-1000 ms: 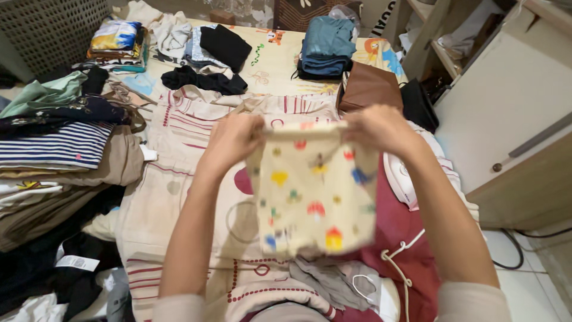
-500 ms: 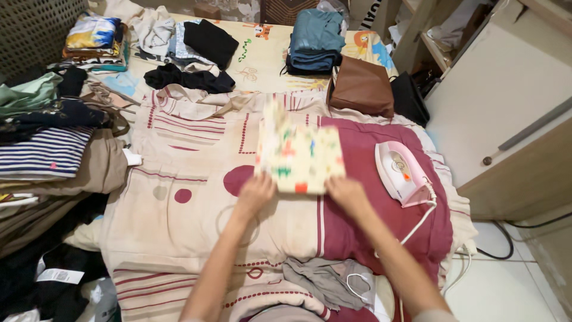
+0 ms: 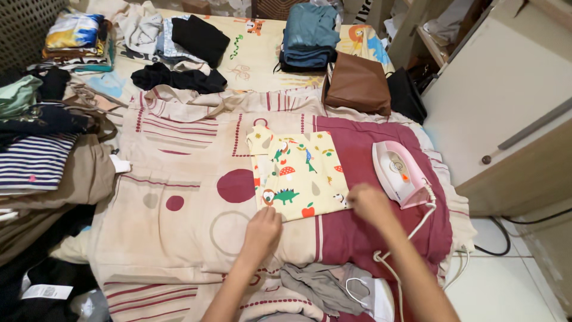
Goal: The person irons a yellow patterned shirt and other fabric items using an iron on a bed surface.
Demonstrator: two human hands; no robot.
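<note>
Both hands, left hand (image 3: 262,228) and right hand (image 3: 368,201), pinch the near edge of the patterned cloth (image 3: 296,173), laid flat.

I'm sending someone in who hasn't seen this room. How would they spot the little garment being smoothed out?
Start at the big cream and maroon sheet spread in the middle, with the pink iron on its right side. Just left of the iron lies a small pale yellow cloth, flat, with both hands at its near edge. Its colourful dinosaur and mushroom print sets it apart from the plain and striped piles around.
</note>
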